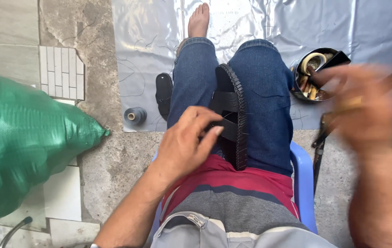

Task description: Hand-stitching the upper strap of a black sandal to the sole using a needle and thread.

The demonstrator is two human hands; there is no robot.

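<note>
While the left hand pins the sandal steady between the knees, the right hand blurs beside the tin, its grip unreadable.

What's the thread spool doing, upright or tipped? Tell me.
Upright. The grey thread spool stands on end on the plastic sheet, its hollow core facing up, beside a black sandal.

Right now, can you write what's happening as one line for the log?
left hand: pressing black sandal held between knees | right hand: raised, blurred, grip unclear | nearby: thread spool, bowl of bits
</note>
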